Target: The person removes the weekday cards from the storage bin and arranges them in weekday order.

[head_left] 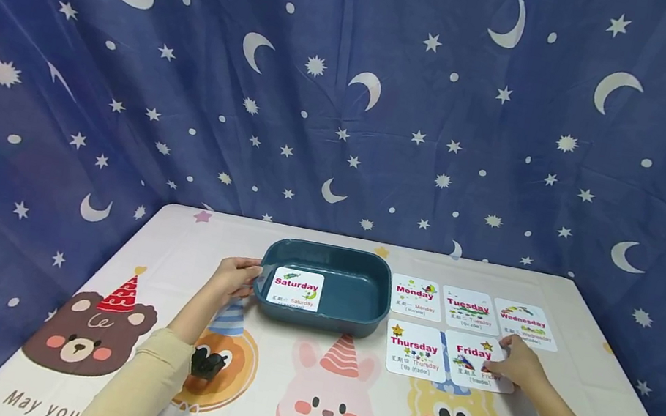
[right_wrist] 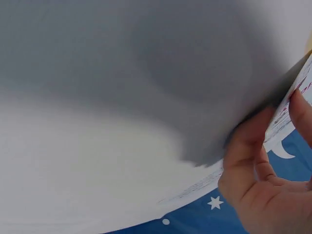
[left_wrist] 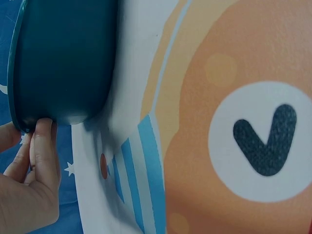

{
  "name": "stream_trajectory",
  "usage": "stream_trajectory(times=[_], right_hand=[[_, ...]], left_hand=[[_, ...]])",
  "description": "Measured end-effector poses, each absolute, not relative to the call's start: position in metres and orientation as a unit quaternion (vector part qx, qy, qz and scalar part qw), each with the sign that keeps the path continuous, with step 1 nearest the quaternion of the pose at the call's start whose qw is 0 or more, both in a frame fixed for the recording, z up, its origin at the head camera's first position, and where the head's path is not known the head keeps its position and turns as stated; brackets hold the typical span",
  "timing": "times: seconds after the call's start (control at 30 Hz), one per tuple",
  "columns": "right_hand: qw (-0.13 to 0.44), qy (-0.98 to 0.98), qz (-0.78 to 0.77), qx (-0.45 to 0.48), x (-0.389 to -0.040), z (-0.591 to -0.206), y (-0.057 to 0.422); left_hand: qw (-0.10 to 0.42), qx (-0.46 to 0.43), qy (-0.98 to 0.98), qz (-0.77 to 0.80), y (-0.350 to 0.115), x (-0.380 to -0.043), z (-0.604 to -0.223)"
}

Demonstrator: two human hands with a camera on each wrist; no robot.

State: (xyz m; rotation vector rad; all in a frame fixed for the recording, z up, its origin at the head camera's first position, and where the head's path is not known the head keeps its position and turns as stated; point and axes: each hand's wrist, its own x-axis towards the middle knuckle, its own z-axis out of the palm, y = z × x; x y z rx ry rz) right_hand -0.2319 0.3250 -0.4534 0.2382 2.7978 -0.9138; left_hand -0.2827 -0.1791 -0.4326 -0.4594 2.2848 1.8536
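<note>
A dark teal rectangular tray (head_left: 358, 294) sits at the back middle of the table, with a white "Saturday" card (head_left: 296, 288) inside at its left. My left hand (head_left: 232, 279) grips the tray's left end, and the left wrist view has thumb and fingers at the rim. At the right, my right hand (head_left: 518, 363) pinches the right edge of the "Friday" card (head_left: 469, 362). In the right wrist view that card (right_wrist: 287, 105) is tilted between thumb and fingers, its edge toward the camera. The "Thursday" card (head_left: 414, 352) lies directly left of it.
Cards reading "Monday" (head_left: 415, 298), "Tuesday" (head_left: 470, 310) and "Wednesday" (head_left: 526, 324) form a row behind, right of the tray. The tablecloth (head_left: 264, 411) carries printed cartoon animals. A blue curtain (head_left: 347, 129) with moons and stars hangs behind the table.
</note>
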Motion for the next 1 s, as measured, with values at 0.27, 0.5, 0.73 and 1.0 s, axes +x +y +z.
stream_trajectory(times=[0.27,0.5,0.73,1.0], right_hand=[[0.104,0.943,-0.304,0.088,-0.2312,-0.4538,0.3292],[0.102,0.942,-0.311,0.080,-0.2291,-0.4579,0.3336],[0.092,0.942,-0.316,0.060,-0.2279,-0.4594,0.3331],[0.091,0.944,-0.313,0.053,-0.2246,-0.4584,0.3315]], left_hand=[[0.082,-0.155,0.766,0.619,-0.1786,-0.2829,-0.4311],[0.081,-0.152,0.766,0.620,-0.1783,-0.2814,-0.4322],[0.079,-0.156,0.768,0.617,-0.1784,-0.2826,-0.4308],[0.078,-0.150,0.766,0.620,-0.1782,-0.2821,-0.4334]])
